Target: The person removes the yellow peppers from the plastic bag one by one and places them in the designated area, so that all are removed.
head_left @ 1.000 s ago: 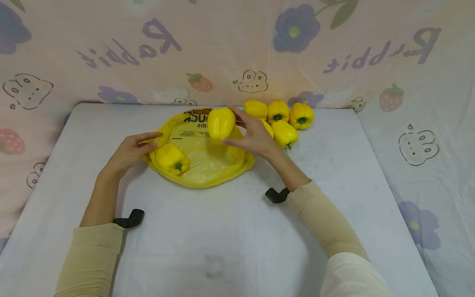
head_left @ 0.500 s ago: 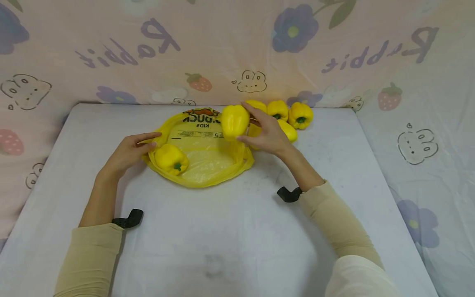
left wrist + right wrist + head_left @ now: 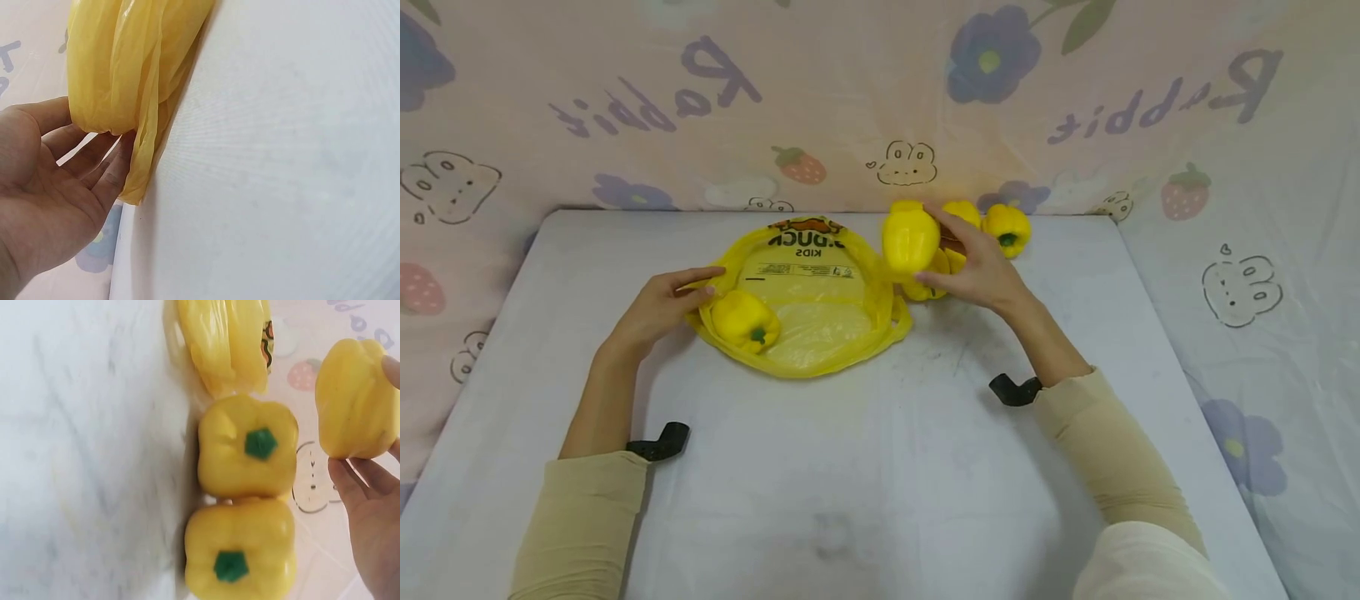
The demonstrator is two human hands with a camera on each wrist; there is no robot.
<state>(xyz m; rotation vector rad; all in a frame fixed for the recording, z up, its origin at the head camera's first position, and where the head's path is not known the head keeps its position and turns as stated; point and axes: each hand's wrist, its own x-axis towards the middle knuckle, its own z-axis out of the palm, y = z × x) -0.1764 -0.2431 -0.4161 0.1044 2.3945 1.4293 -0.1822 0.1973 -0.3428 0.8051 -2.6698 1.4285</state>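
My right hand (image 3: 981, 265) grips a yellow bell pepper (image 3: 911, 239) and holds it raised beside the right rim of a yellow plastic bag (image 3: 805, 367). In the right wrist view, thumb and fingers hold that bell pepper (image 3: 356, 403) from its side and below. The bag lies with its mouth spread wide, its duck print visible inside. Another yellow bell pepper with a green stem (image 3: 743, 320) lies in the bag's left side. At the left rim, my left hand (image 3: 662, 308) holds the bag's edge. The left wrist view shows thumb and fingers around the gathered plastic (image 3: 119, 69).
Several yellow bell peppers, such as the rightmost bell pepper (image 3: 1007, 230), sit at the back of the white table (image 3: 820, 467), partly hidden by my right hand. Two bell peppers (image 3: 240, 550) stand side by side in the right wrist view. A patterned cloth (image 3: 850, 100) hangs behind.
My right hand has moved to the right with the bell pepper, from over the bag to beside its right rim, near the other peppers. The left hand has stayed at the bag's edge.
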